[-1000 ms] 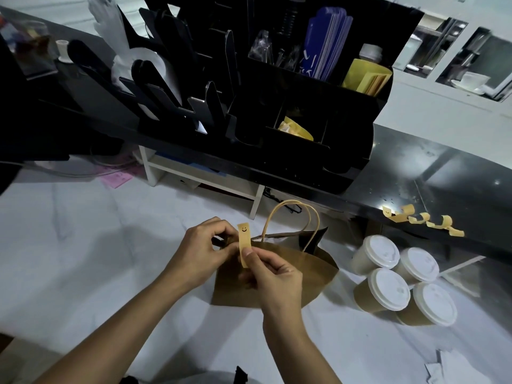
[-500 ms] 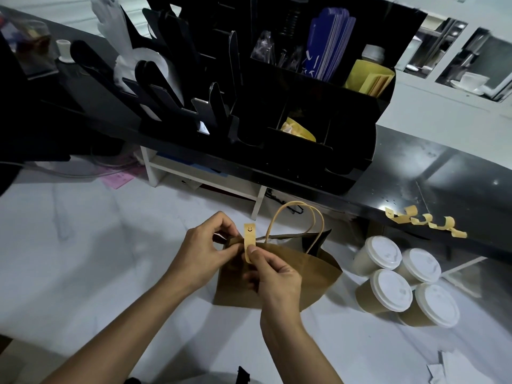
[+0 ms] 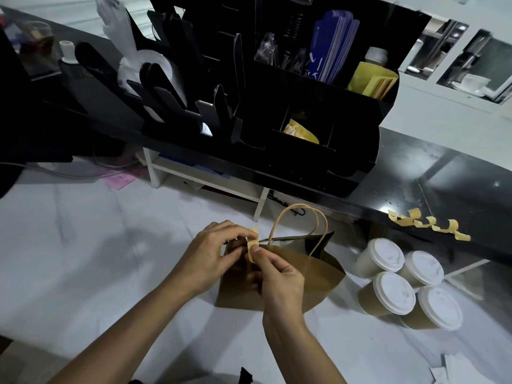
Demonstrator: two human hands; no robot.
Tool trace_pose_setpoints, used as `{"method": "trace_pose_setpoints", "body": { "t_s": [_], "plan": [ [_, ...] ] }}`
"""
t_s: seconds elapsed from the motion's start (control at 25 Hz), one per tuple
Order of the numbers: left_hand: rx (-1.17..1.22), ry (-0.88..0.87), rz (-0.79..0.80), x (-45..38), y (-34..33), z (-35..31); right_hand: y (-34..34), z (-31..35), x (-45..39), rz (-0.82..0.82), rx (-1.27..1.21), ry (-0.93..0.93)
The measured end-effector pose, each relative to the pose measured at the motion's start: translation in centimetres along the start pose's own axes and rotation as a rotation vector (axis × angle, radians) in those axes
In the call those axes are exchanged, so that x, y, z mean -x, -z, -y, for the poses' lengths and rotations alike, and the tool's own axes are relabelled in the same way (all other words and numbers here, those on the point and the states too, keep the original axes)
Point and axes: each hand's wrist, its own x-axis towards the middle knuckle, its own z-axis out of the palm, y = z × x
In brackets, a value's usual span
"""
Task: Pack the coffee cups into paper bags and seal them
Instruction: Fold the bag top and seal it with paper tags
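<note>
A brown paper bag (image 3: pixel 299 275) with twisted handles stands on the white counter, its top edges pressed nearly together. A yellow sticker strip (image 3: pixel 252 245) bends over the bag's top left edge. My left hand (image 3: pixel 213 253) pinches the strip's upper end against the bag's far side. My right hand (image 3: pixel 277 275) presses its lower end onto the near side with the thumb. Several lidded coffee cups (image 3: pixel 388 295) stand grouped to the right of the bag.
A black shelf (image 3: pixel 432 189) runs behind the bag, carrying a black organizer (image 3: pixel 304 112) of sleeves, lids and packets. More yellow sticker strips (image 3: pixel 429 224) hang from the shelf edge. White paper scraps (image 3: pixel 454 370) lie at the lower right.
The sticker stood upright between both hands above the bag; it has now been lowered and folded over the bag's top edge, with both hands pressing it down.
</note>
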Motion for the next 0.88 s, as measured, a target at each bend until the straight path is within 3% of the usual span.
{"method": "trace_pose_setpoints", "body": {
  "t_s": [0.72, 0.88],
  "plan": [
    [-0.2, -0.021, 0.089, 0.06, -0.22, -0.13, 0.41, -0.27, -0.15, -0.015, 0.084, 0.076],
    [-0.237, -0.044, 0.062, 0.08, -0.37, -0.17, 0.47, -0.14, -0.38, 0.007, 0.06, 0.007]
  ]
}}
